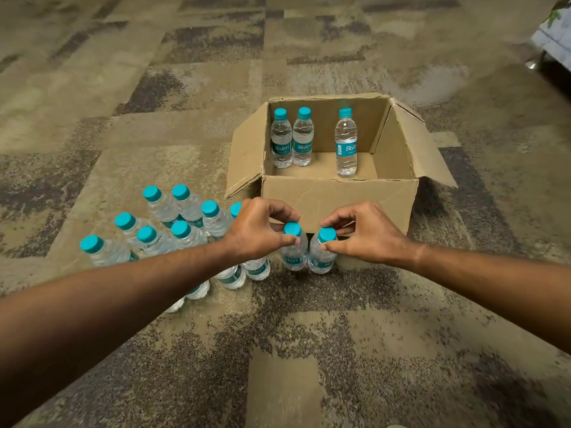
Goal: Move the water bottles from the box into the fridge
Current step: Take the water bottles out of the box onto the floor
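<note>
An open cardboard box [336, 196] stands on the carpet with three clear water bottles upright inside, two at its left [292, 140] and one at its right [346, 143], all with teal caps. In front of the box my left hand [259, 230] pinches the neck of one bottle [294, 253] under its cap. My right hand [367, 233] pinches the cap of a second bottle [322, 253] right beside it. Both bottles stand upright on the floor, touching each other. No fridge is in view.
Several more bottles [173, 230] stand grouped on the carpet left of the box, partly hidden by my left forearm. The box flaps [247, 156] splay outward left and right. A piece of furniture with a metal foot [553, 41] sits at the far right.
</note>
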{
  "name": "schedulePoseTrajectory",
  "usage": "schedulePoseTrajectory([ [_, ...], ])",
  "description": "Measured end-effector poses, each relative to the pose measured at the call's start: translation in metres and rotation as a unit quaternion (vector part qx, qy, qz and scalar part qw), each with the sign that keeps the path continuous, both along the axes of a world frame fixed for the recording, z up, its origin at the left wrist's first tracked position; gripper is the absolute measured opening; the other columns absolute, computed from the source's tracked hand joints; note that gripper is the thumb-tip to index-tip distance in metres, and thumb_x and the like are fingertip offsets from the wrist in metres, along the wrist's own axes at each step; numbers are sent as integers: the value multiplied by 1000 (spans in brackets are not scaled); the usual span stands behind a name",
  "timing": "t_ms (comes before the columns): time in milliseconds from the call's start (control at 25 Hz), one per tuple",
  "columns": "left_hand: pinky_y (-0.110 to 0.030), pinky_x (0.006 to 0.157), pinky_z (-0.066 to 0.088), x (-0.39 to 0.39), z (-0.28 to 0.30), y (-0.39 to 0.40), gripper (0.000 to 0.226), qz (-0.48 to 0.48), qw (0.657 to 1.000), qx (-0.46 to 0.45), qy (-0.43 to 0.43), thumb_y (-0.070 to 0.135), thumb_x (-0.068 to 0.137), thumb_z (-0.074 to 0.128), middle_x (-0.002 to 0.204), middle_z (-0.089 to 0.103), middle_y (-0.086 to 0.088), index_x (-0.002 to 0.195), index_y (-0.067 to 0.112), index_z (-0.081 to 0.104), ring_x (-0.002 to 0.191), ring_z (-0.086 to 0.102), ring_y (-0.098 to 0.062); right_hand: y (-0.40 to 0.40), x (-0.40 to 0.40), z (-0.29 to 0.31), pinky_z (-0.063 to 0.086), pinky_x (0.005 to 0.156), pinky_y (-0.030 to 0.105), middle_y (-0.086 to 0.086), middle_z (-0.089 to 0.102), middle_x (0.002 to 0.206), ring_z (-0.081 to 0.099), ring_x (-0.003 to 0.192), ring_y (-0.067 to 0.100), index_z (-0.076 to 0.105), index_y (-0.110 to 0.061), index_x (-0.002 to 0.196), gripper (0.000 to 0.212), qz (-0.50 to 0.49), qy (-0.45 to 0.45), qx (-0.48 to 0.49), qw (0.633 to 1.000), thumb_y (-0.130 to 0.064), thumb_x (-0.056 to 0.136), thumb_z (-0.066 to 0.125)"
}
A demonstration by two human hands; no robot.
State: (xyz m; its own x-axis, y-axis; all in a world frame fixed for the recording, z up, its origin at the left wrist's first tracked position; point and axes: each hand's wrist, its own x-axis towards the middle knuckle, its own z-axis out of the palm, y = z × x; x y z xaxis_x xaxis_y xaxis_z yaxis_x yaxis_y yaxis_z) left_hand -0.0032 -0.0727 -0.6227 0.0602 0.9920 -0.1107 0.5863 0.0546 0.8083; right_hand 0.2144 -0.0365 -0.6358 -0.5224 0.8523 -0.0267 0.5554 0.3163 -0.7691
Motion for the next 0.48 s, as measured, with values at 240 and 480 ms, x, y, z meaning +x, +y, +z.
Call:
schedulePoseTrajectory([
  [240,-19,76,58,0,-9,5,40,-30,999,10,21,10,65,88,99,72,1,102,10,72,89,67,-1,5,-1,-4,57,80,19,-4,73,99,68,86,1,72,-13,107,40,27,-30,35,999,-21,70,85],
  [480,-27,91,55,-2,-1,11,56,-94,984,66,133,30,65,88,111,70,3,116,15,68,98,62,-6,17,-4,8,55,77,16,-1,69,110,61,93,2,66,-13,118,53,56,-46,108,991,-39,74,80],
])
